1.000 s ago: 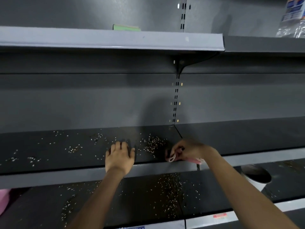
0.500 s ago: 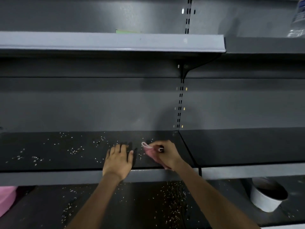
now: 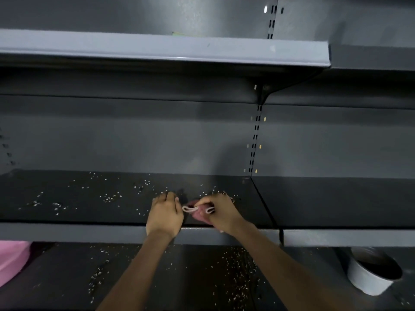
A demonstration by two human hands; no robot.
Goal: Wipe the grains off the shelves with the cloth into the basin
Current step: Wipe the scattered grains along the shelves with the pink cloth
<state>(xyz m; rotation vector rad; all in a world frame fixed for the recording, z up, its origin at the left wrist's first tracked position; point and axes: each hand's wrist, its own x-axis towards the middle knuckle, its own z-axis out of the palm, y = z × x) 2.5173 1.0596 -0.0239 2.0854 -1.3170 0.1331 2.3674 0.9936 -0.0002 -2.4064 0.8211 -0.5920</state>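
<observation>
Pale grains (image 3: 111, 197) lie scattered over the dark middle shelf (image 3: 78, 232), mostly to the left. My right hand (image 3: 221, 212) grips a folded pink cloth (image 3: 197, 211) with a white edge, low on the shelf near its front lip. My left hand (image 3: 165, 213) rests on the shelf right beside the cloth, its fingers curved and its side touching the cloth's left end. More grains (image 3: 233, 272) cover the lower shelf between my forearms. A white round basin (image 3: 370, 277) with a dark inside stands on the lower shelf at the right.
A grey upper shelf (image 3: 157, 50) juts out overhead. A slotted upright (image 3: 254, 140) divides the back panel, and a seam splits the middle shelf into two bays. Something pink (image 3: 12, 259) sits at the far left of the lower shelf.
My right hand swept the cloth from the right bay seam leftward until it met my left hand. My left hand stayed put, its fingers now more curved. The view dropped slightly.
</observation>
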